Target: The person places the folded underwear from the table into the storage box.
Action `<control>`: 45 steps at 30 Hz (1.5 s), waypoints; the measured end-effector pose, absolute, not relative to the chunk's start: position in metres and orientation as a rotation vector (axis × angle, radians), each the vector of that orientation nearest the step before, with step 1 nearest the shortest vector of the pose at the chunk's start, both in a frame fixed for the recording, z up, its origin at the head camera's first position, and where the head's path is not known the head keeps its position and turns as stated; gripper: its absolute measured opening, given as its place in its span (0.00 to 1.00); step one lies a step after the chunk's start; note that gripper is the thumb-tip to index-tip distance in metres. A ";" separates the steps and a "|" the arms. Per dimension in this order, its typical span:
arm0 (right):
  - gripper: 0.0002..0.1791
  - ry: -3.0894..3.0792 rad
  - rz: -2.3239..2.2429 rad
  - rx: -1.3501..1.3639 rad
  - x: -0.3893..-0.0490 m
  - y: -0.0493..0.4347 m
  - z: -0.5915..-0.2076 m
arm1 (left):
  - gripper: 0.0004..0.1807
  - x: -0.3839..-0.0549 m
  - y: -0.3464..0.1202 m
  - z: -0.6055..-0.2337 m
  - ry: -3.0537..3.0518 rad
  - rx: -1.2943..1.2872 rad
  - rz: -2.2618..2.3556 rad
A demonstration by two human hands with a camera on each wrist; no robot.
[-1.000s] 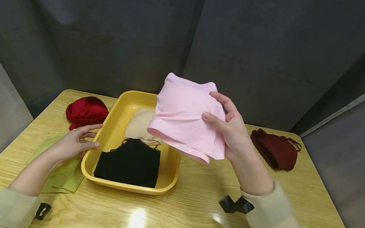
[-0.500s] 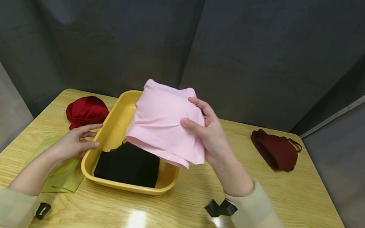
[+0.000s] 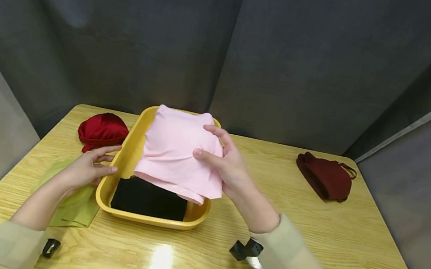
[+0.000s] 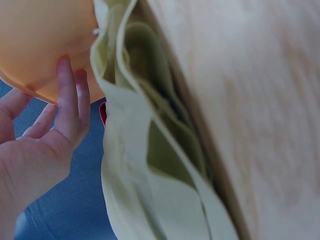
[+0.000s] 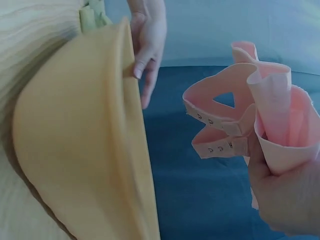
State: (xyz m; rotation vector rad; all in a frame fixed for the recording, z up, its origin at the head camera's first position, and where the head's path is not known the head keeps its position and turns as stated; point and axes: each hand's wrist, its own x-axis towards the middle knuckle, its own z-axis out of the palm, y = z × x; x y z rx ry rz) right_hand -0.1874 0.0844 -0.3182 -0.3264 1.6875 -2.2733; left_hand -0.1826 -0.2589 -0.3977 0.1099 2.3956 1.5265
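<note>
My right hand (image 3: pixel 232 164) grips a folded pink bra (image 3: pixel 181 148), thumb on top and fingers around its right side. Its hook-and-eye bands hang loose in the right wrist view. In the head view, the bra overlaps the yellow tray (image 3: pixel 147 219), held above it. A folded black garment (image 3: pixel 149 201) lies in the tray's near half, its upper part covered by the pink bra in this view. At the tray's left rim rests my left hand (image 3: pixel 86 169), thumb at the edge and fairly straight fingers spread against the outer wall.
A red satin garment (image 3: pixel 103 131) sits left of the tray. Under my left forearm lies a yellow-green folded garment (image 3: pixel 76 209). On the far right of the wooden table (image 3: pixel 347 252) is a maroon bra (image 3: pixel 326 178). Dark curtains (image 3: pixel 310 65) stand behind.
My right hand has carried the pink bra left and down, from the tray's right side to over it. The bra now hides the beige garment in the tray. My left hand stays put.
</note>
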 end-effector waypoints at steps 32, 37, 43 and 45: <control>0.34 1.815 -2.059 -0.282 -0.196 0.044 -0.386 | 0.37 -0.183 -0.260 -0.398 2.387 0.094 1.542; 0.33 1.867 -2.009 -0.258 -0.197 0.040 -0.395 | 0.37 -0.183 -0.260 -0.398 2.376 0.088 1.549; 0.33 1.986 -1.905 -0.228 -0.195 0.036 -0.401 | 0.36 -0.184 -0.259 -0.398 2.380 0.093 1.546; 0.33 2.016 -1.867 -0.210 -0.195 0.035 -0.401 | 0.36 -0.183 -0.259 -0.398 2.384 0.094 1.543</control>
